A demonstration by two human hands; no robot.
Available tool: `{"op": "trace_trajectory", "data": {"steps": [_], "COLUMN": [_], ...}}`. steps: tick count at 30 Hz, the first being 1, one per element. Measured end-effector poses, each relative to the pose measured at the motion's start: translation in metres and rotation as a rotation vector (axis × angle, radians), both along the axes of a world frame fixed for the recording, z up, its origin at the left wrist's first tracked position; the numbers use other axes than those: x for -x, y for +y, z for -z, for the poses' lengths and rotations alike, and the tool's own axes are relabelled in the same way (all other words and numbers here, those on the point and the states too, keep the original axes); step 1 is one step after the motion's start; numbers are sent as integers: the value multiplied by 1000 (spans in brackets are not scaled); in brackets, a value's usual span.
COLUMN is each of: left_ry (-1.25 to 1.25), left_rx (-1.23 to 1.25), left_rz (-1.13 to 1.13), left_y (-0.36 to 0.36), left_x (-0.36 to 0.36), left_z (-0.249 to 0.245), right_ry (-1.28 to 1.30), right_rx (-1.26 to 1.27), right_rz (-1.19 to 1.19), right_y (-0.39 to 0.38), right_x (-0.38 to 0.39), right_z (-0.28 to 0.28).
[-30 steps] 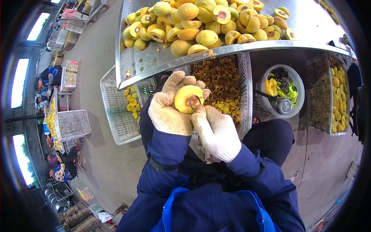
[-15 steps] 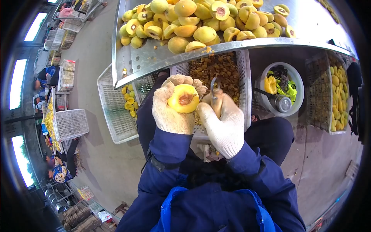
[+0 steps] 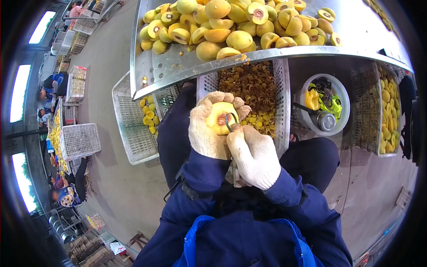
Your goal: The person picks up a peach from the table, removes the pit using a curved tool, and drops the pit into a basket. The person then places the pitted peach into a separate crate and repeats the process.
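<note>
A gloved left hand (image 3: 207,135) cups a halved fruit (image 3: 213,121), cut face up, with its fingers curled around the far edge, while the gloved right hand (image 3: 255,155) pinches a hook (image 3: 227,121) in a narrow grip, its curved metal over the reddish hollow. The fruit sits in the palm above a crate (image 3: 281,104) of scraps, just off the near edge of a metal table (image 3: 267,54) piled with more fruit.

Good work here likely calls for a steady palm, fingertips clear of the curve, and a short, shallow turn of the wrist that follows the hollow's rim and spares the flesh; pressing too deep could tear the soft wall or slip toward the glove.

Half a second earlier, the hook stands raised, apart from the fruit; now it is back at the hollow, and the left hand has shifted toward the right.
</note>
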State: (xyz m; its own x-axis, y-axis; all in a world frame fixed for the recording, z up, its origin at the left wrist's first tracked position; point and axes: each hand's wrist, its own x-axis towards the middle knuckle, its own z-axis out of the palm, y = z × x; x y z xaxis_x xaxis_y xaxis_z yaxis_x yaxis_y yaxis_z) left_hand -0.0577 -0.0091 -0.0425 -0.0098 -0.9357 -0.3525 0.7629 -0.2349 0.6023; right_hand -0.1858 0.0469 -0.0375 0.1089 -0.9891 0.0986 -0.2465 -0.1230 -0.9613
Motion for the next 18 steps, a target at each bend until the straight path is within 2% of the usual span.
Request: {"op": "trace_trajectory", "data": {"steps": [3,8,14,18], "left_ry": [14,48,-123,-200], "left_rx": [-25,86,152,182], "left_rz": [-3,9,-48,-36], "left_y": [1,1,5,7], "left_x": [1,0,8,5], "left_z": [0,9,7,7], "right_ry": [152,178,224,132], "right_rx": [225,174,197,149], "right_rz": [-9,3,13,-99], "right_y": [4,1,0,-4], "right_x": [0,-3,-5,2], "right_z": [5,4,13,12]}}
